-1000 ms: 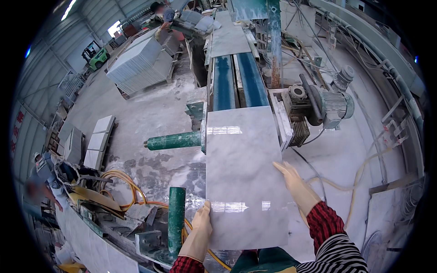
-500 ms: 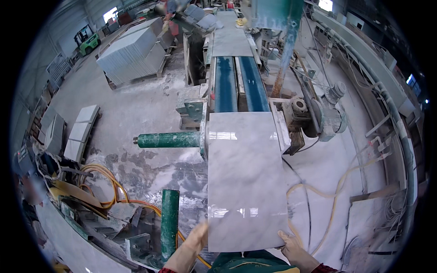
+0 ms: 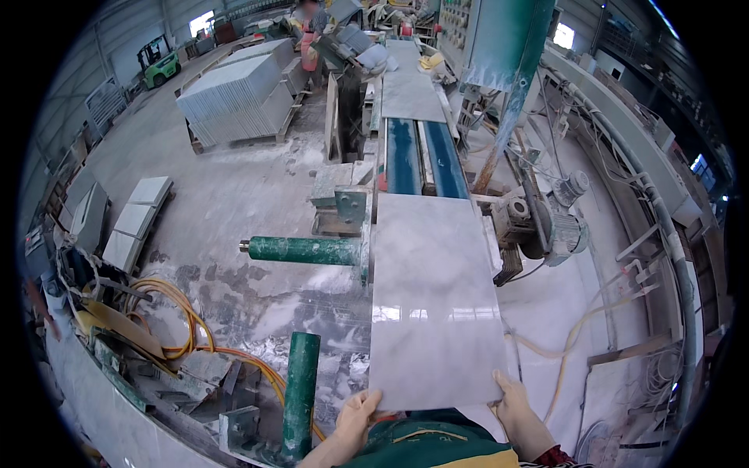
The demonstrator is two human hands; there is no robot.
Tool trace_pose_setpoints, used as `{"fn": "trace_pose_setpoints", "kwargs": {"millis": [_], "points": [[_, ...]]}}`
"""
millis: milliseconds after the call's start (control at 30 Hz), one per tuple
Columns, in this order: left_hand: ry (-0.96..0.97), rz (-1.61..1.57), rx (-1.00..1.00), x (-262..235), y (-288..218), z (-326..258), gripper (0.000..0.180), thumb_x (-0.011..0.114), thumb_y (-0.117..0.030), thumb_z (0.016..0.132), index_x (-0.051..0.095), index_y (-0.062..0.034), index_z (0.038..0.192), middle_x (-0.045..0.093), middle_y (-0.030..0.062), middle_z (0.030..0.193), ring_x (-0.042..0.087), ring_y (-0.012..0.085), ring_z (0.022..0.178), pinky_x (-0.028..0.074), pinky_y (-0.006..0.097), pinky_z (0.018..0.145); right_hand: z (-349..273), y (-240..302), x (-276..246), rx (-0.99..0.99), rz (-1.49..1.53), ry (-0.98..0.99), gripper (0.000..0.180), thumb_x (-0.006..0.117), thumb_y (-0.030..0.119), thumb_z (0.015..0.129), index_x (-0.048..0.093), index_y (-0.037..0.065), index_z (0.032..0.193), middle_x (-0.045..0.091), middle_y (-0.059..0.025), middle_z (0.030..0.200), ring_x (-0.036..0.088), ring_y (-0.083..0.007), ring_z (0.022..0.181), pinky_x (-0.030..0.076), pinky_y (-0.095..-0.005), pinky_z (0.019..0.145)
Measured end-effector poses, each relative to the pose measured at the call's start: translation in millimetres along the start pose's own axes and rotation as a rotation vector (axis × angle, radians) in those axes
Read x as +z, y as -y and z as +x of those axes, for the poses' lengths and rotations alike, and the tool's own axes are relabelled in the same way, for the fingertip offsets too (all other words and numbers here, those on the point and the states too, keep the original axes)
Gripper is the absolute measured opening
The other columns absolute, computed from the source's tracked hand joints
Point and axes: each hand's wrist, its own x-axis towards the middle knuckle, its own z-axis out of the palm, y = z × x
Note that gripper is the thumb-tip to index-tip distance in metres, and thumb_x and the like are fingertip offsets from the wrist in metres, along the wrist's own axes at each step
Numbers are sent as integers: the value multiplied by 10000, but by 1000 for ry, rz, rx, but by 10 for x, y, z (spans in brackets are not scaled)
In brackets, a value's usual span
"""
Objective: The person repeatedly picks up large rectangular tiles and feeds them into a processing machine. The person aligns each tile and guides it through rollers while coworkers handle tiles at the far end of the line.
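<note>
A long grey polished stone slab [image 3: 433, 296] lies flat in front of me, its far end over the blue conveyor belts [image 3: 421, 160]. My left hand [image 3: 357, 417] grips the slab's near left corner. My right hand [image 3: 511, 399] holds the near right corner, fingers curled on the edge. A green and yellow garment at my chest sits just under the slab's near edge.
Two green rollers [image 3: 304, 250] [image 3: 300, 390] stick out left of the slab. A motor [image 3: 558, 226] stands on the right, hoses [image 3: 183, 324] and scrap on the left. Stacked slabs [image 3: 238, 97] and a person [image 3: 308, 23] are far back, another slab [image 3: 409, 86] on the line.
The slab has slid away from me along the line. My right hand moved from its right side edge down to the near right corner, and the view has tilted upward.
</note>
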Motion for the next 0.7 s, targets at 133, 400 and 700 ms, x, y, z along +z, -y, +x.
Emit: {"fn": "trace_pose_setpoints", "kwargs": {"millis": [133,400,700], "points": [[40,-23,145,58,-269,438,387,704,-286,1045,656,44,1240,736,141,1192,763,234,1014,604,325,960,172,586,404,-93,-78,33,423,695,338,1043,650,-21,1262,721,-78,1012,648,-154,753,475,-306,619],[97,16,260,565,-1093,1379,449,643,-307,1078,575,69,1314,700,184,1265,719,262,1173,579,407,1069,1359,1199,801,-154,125,115,388,697,325,1046,653,0,1254,719,-53,1045,683,-147,790,533,-279,641],[30,12,342,1234,-2016,2436,506,565,-335,1109,536,84,1391,662,222,1372,695,304,1245,583,414,1068,2781,1871,1238,-67,134,88,481,785,310,982,617,-33,1274,715,-134,1112,748,-257,898,652,-374,675]]}}
